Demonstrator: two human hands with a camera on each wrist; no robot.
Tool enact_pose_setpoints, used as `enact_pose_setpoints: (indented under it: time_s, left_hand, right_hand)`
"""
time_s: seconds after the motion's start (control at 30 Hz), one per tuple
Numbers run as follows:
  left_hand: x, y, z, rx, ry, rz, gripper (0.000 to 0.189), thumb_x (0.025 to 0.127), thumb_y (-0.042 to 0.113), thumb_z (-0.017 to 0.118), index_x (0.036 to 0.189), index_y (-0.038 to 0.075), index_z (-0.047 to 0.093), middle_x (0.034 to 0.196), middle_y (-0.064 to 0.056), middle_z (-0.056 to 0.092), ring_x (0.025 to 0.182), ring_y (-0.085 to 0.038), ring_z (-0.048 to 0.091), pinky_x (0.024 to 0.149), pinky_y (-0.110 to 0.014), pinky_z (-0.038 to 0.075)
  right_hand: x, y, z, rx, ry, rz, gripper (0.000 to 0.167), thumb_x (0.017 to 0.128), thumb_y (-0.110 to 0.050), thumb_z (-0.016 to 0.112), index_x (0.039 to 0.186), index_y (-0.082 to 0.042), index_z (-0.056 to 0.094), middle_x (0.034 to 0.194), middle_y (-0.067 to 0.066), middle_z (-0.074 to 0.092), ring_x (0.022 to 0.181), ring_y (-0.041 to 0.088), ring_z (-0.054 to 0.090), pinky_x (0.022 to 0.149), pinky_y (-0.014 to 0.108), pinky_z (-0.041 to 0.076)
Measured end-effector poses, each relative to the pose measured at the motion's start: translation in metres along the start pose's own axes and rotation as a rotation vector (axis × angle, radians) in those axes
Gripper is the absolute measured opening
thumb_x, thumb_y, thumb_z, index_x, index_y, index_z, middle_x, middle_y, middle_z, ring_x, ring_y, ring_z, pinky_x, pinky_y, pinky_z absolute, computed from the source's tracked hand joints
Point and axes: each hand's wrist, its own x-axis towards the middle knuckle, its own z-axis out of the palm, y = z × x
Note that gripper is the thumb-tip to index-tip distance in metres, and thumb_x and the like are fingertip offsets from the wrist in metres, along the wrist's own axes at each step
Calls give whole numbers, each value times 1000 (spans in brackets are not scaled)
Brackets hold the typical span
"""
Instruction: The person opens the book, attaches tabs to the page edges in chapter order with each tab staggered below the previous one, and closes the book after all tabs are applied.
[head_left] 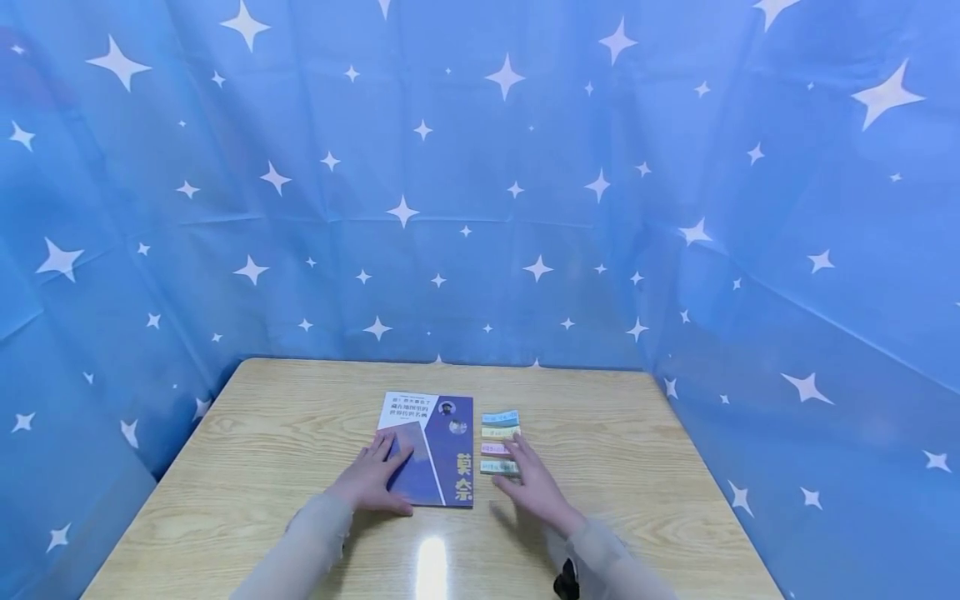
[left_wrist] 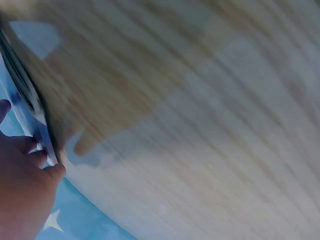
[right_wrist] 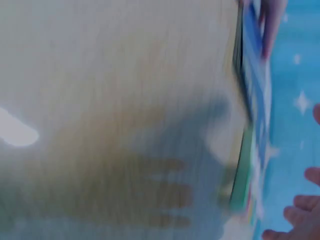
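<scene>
The book [head_left: 442, 450] lies flat beneath the left hand [head_left: 375, 483], whose fingers spread over the left part of its near half, the thumb at the near edge. Just right of the book, a column of paper strips runs from far to near: a blue strip [head_left: 498, 419], a yellow strip [head_left: 497, 433], a pink strip [head_left: 491, 448] and a green strip [head_left: 495, 467]. The right hand [head_left: 536, 492] reaches over their right ends from the near right, its fingers extended and apart, gripping nothing; whether they touch the paper cannot be told. The left fingers look relaxed, resting on the cover. Underneath is a wood-grained table [head_left: 637, 450], with a bright reflection [head_left: 431, 567] near its near edge. Blue curtains [head_left: 465, 179] with white stars rise behind it and on both sides.
</scene>
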Motion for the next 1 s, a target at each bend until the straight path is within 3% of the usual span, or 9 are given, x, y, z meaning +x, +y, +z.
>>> enact_pose_setpoints:
  time_s: [0.17,0.33,0.47,0.73,1.0]
  left_hand:
    - [0,-2,-4,-47,-19,-26,108,64,63,79,149,10,39,154,-32,14,143,-47,10,113,-58,16]
    - [2,2,-8,-44,-26,-31,107,67,67,75,149,9,39,153,-33,18,142,-48,12,113,-58,16]
    - [1,3,-8,-15,-37,-21,107,64,64,79,148,10,41,152,-34,18,141,-49,14,113,-57,18]
    - [5,0,-7,-12,-5,-15,104,59,62,83,143,9,49,150,-34,25,138,-51,23,111,-58,23]
    - [5,0,-7,74,26,51,93,63,63,80,135,8,58,145,-34,35,133,-50,34,107,-55,32]
  right_hand:
    - [-15,-23,16,78,-111,-38,70,91,-32,65,144,5,38,151,31,25,136,50,28,105,67,25]
    - [-23,-32,26,63,-222,-55,73,90,-34,65,141,10,39,147,36,28,134,51,30,106,65,26]
    - [-25,-34,30,33,-288,-44,73,90,-37,64,141,9,40,146,36,30,133,50,33,105,63,29]
    - [-23,-35,32,78,-283,-27,75,91,-37,63,144,9,36,145,33,35,133,48,34,107,60,28]
    - [-26,-37,30,180,-261,50,82,93,-36,62,147,12,23,140,33,42,128,44,44,107,55,33]
